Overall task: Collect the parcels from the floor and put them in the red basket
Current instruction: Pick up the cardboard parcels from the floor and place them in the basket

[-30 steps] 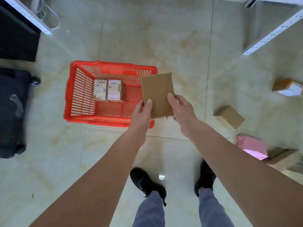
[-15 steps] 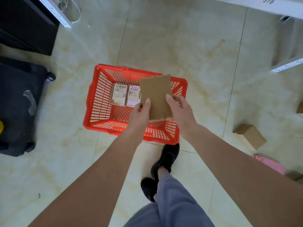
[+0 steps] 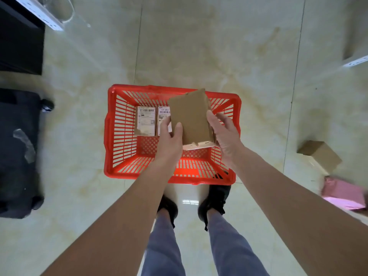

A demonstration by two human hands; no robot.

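A flat brown cardboard parcel (image 3: 190, 114) hangs above the red basket (image 3: 108, 136), held between both hands. My left hand (image 3: 169, 140) grips its left edge with the thumb on top. My right hand (image 3: 223, 132) holds its right edge. Two labelled parcels (image 3: 145, 122) lie side by side on the basket's floor at the back left; the right one is partly hidden behind the held parcel. On the floor to the right lie a small brown box (image 3: 320, 156) and a pink parcel (image 3: 342, 196).
A black wheeled suitcase (image 3: 18, 148) stands left of the basket. A dark cabinet (image 3: 20, 42) and a white shelf rail (image 3: 41, 14) fill the top left corner. Another white rail (image 3: 356, 61) shows at the right edge. My shoes (image 3: 215, 202) stand just behind the basket.
I have stepped up to the basket, which now lies straight in front of my feet. The held parcel has moved over the basket's middle and tilted a little.
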